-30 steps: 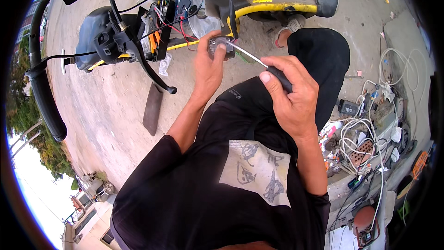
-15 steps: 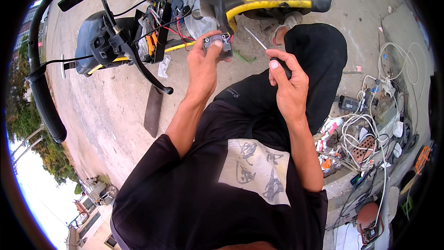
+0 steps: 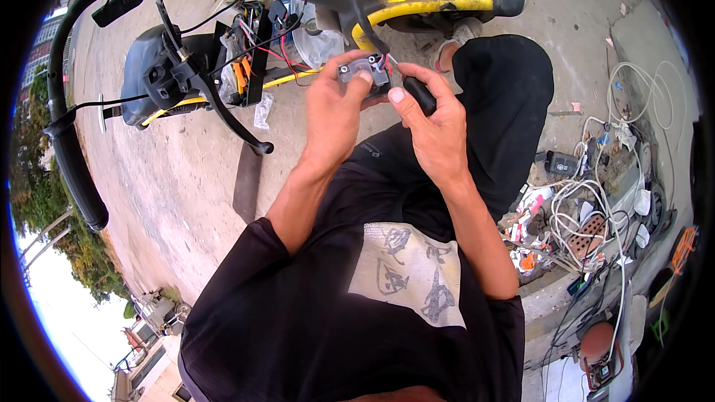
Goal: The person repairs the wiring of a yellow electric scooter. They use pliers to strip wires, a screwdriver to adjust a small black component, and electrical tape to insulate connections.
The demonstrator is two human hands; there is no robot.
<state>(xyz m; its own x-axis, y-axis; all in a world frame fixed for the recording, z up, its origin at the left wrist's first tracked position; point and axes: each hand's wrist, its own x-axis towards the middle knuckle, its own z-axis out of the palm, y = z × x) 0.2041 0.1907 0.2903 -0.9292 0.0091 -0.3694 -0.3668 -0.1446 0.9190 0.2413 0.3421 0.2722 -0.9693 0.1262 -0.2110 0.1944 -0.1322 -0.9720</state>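
Between the thumb and fingers of my left hand is a small grey switch housing with screw posts and thin coloured wires at its right side. A dark cable runs down to it from above. My right hand is closed round the black handle of a screwdriver. The screwdriver's shaft points up and left, close to the housing's wired side; its tip is hard to make out. Both hands are near each other, in front of the yellow-framed scooter.
A black handlebar grip and a brake lever reach in at the left. Exposed wiring shows in the scooter body. Tangled white cable, a perforated brick and scraps lie at the right.
My right hand has moved left with the screwdriver, bringing it up to the housing. My left hand has shifted slightly right, still holding the housing.
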